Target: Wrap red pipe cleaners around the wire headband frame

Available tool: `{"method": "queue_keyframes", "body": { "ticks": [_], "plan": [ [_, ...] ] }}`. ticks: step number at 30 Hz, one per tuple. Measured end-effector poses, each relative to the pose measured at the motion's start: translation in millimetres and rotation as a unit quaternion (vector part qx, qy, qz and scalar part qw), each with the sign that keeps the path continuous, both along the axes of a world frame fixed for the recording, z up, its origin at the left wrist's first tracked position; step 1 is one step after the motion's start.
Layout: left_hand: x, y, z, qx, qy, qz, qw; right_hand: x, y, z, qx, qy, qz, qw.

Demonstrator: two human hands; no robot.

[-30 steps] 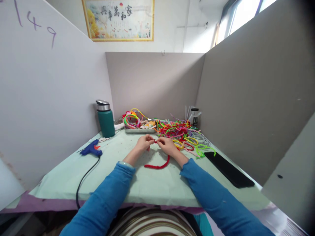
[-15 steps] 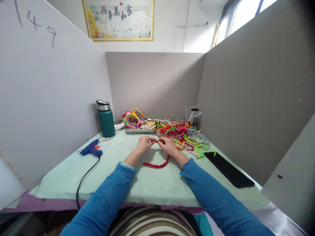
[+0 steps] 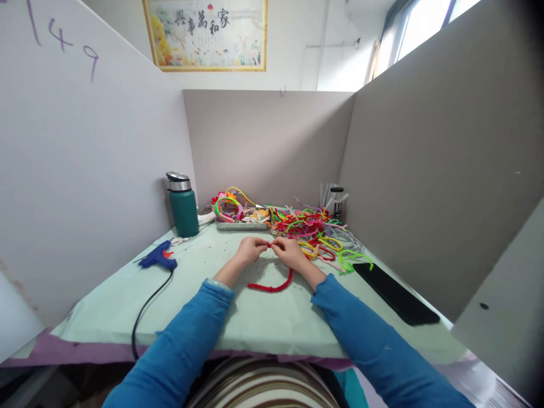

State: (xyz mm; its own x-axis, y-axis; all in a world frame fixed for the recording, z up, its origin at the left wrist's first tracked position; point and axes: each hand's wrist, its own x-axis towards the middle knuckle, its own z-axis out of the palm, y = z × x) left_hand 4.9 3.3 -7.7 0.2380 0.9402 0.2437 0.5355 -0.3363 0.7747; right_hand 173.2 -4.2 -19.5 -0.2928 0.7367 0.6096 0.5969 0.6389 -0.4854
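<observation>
Close together over the middle of the table, my left hand (image 3: 251,249) and my right hand (image 3: 289,251) pinch a red pipe cleaner (image 3: 272,289) between their fingertips. Only a small bit of red shows between the two pinches. From under my right hand the rest of the pipe cleaner hangs down and curves left across the tabletop, its loose end lying below my left hand. My palm and fingers hide the part in between.
A blue glue gun (image 3: 158,256) with a black cord lies left, near a green bottle (image 3: 183,205). Behind my hands are a metal tray (image 3: 242,226) of craft pieces and a heap of coloured pipe cleaners (image 3: 301,222). A black phone-like slab (image 3: 395,294) lies right. Grey partitions enclose the table.
Both hands stay in the same place with their fingertips pinched. Only a slight shift of the fingers around the red pipe cleaner shows.
</observation>
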Motion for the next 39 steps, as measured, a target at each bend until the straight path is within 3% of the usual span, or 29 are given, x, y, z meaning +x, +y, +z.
{"method": "queue_keyframes", "body": {
  "ticks": [6, 21, 29, 39],
  "plan": [
    [0.2, 2.8, -2.7, 0.067, -0.003, 0.021, 0.998, -0.9, -0.2, 0.8, -0.006, 0.009, 0.003, 1.000],
    [-0.7, 2.1, -0.5, 0.108, 0.074, 0.003, 0.991, -0.2, 1.0, -0.8, -0.003, 0.004, 0.001, 1.000],
    [-1.2, -4.0, 0.6, -0.059, -0.027, -0.013, 0.998, -0.3, 0.8, -1.0, 0.006, -0.007, 0.003, 1.000],
    [-4.8, -6.2, -0.5, -0.146, -0.106, -0.091, 0.979, -0.4, 1.0, -0.1, 0.005, -0.014, 0.013, 1.000]
  ]
}}
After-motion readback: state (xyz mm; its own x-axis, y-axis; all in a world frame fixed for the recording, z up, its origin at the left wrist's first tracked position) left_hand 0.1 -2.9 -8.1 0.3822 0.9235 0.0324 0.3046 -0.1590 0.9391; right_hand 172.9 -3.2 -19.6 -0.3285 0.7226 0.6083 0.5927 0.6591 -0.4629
